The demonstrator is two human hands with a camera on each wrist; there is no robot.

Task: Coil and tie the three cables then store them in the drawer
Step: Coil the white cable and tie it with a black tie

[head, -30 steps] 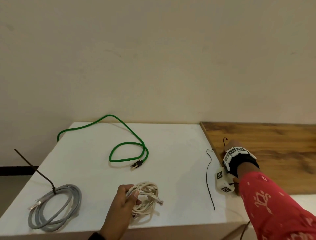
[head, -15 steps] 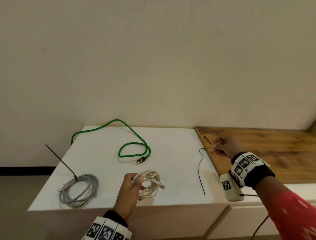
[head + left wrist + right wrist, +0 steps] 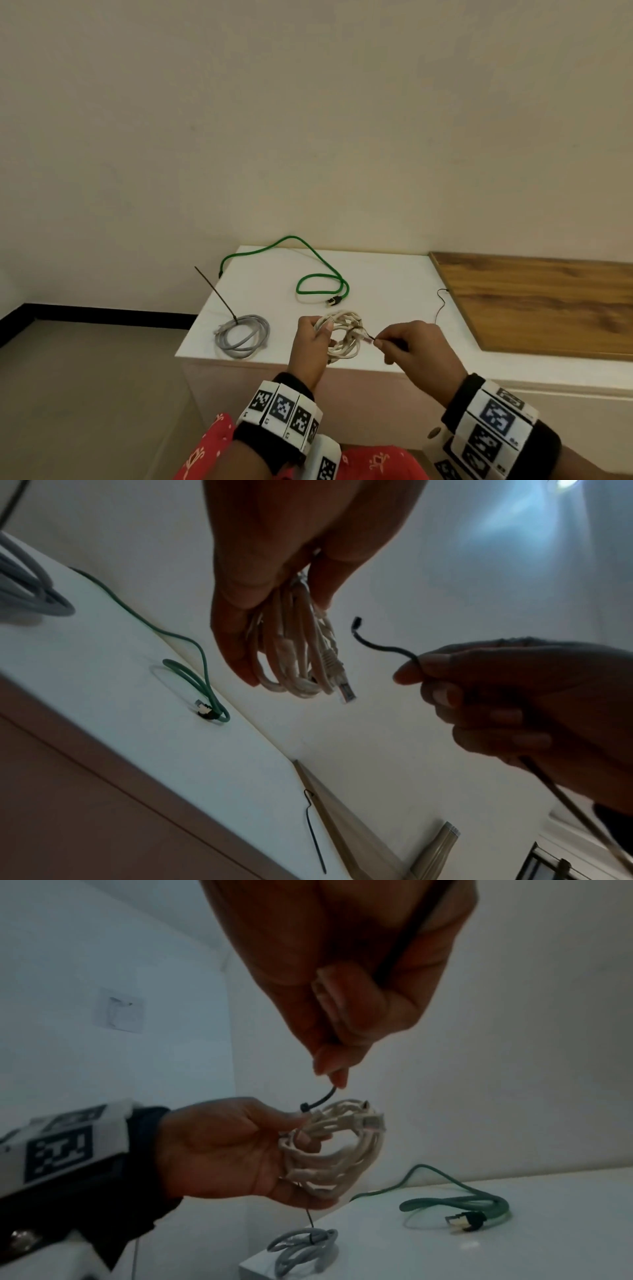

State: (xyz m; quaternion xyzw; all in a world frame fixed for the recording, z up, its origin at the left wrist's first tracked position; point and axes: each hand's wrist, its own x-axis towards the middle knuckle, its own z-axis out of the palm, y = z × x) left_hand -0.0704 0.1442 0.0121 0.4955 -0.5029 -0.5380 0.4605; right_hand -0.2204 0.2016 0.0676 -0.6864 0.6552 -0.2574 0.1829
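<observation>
My left hand point(image 3: 310, 337) grips a coiled cream cable point(image 3: 346, 337) above the front edge of the white cabinet top point(image 3: 387, 284); the coil point(image 3: 337, 1148) hangs from its fingers. My right hand point(image 3: 406, 344) pinches a black zip tie point(image 3: 380, 645), its head end close to the coil in the right wrist view point(image 3: 316, 1100). A grey cable point(image 3: 243, 334), coiled and bound with a black tie, lies at the front left. The green cable point(image 3: 318, 281) lies loose and uncoiled at the back.
Another black zip tie point(image 3: 440, 303) lies on the white top beside the wooden board point(image 3: 541, 301) at the right. The cabinet front point(image 3: 359, 401) drops below the hands. A plain wall stands behind; the floor is to the left.
My right hand picked a black zip tie off the wooden board and brought it left to the cream coil. My left hand lifted the coil off the top. The view pulled back.
</observation>
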